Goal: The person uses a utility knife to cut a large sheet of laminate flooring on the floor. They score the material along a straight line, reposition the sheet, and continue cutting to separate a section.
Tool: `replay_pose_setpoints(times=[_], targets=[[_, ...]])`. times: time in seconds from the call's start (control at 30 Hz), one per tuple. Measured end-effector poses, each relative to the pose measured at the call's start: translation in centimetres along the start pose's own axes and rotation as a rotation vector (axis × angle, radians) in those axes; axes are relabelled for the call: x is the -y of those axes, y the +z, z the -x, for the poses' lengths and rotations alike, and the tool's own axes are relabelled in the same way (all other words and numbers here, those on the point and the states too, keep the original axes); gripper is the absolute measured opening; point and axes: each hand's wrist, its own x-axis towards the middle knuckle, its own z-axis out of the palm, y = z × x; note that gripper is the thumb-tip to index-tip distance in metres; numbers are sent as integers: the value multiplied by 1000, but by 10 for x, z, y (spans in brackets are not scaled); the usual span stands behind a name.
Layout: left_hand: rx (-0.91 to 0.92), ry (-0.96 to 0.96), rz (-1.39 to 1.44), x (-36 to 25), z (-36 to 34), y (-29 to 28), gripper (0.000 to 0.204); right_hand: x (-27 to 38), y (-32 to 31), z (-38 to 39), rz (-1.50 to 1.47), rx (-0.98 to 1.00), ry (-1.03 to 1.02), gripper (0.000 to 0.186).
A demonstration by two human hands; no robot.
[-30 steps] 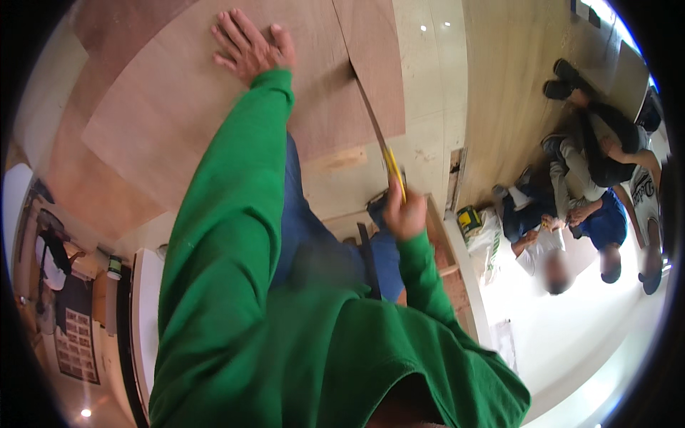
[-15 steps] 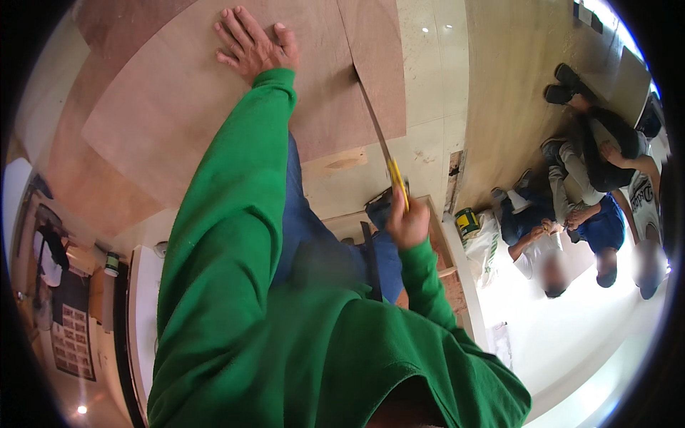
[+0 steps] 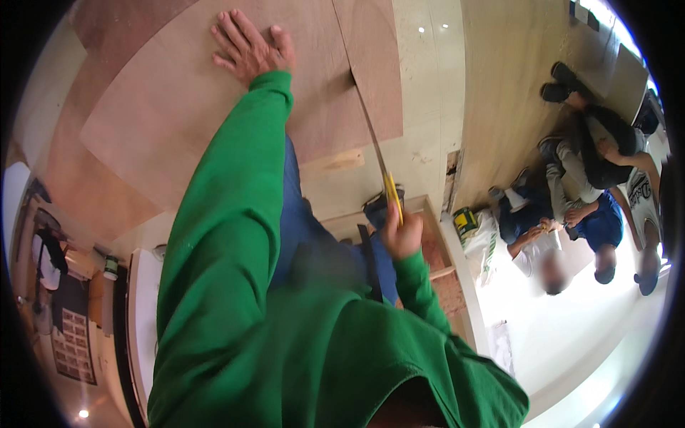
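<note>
My left hand (image 3: pixel 255 53) lies flat with fingers spread on a reddish-brown plywood sheet (image 3: pixel 171 100). In my right hand (image 3: pixel 403 234) is the yellow handle of a handsaw (image 3: pixel 376 143), gripped with the fingers wrapped round it. The blade slants up and left from the handle into the sheet, where it meets a thin dark cut line running to the top of the view. A strip of the sheet lies to the right of that line. Part of the blade is hidden at the sheet.
Pale tiled floor (image 3: pixel 432 93) borders the sheet on the right. Beside my right arm are a wooden frame (image 3: pixel 437 246), a green and yellow can (image 3: pixel 465 222) and a white plastic bag (image 3: pixel 487 239). Several people sit along the right side. A piece of light wood (image 3: pixel 341 160) lies below the sheet.
My right hand has drawn the handsaw back toward my body, down and slightly left. My left hand stays flat on the plywood.
</note>
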Motion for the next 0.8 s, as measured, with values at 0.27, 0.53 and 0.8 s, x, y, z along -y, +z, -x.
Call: replay_pose_setpoints(times=[0.27, 0.53, 0.8], targets=[[-15, 10, 56, 3, 1, 6, 87, 11, 51, -91, 19, -50, 22, 46], [5, -3, 46, 2, 0, 6, 84, 0, -9, 8, -13, -15, 56, 43], [27, 16, -34, 5, 0, 10, 86, 26, 33, -82, -36, 2, 82, 50]])
